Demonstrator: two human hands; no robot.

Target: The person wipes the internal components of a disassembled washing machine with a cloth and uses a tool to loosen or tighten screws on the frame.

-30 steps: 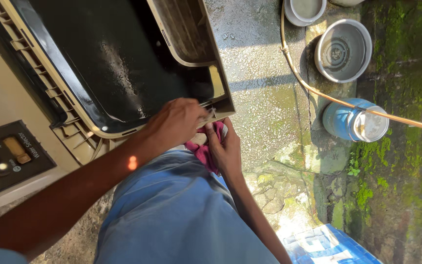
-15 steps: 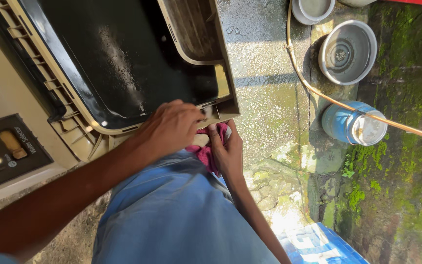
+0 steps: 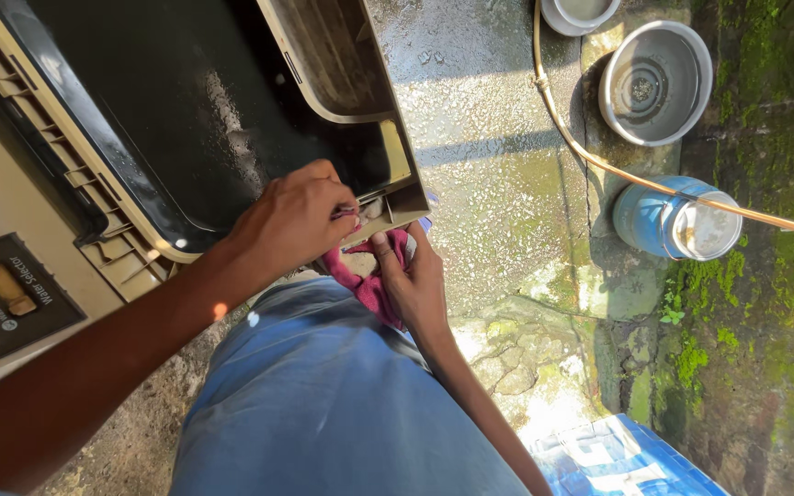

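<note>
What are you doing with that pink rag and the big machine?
Both hands are at the front corner of a washing machine's open top. The right hand holds a pink cloth under that corner, and the left hand pinches at the same spot. A steel bowl and blue container sit nearby on wet ground.

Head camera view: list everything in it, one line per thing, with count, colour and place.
appliance lid: one, dark panel in a beige frame, upper left, wet.
control panel: one, dark with dials, on the beige body at far left.
cloth: one, pink, at the lid's lower corner, between both hands.
steel bowls: two, silver, upper right on the ground; one cut off by the top edge.
container: one, blue, lying on its side, right of centre.
hose: one, tan, running from the top edge to the right edge.
ground: wet stone, mossy green at right.
sack: one, blue and white, bottom right.
garment: blue, over the person's lap.
left hand: on the lid's corner, pinching the cloth.
right hand: holding the cloth from below.
</note>
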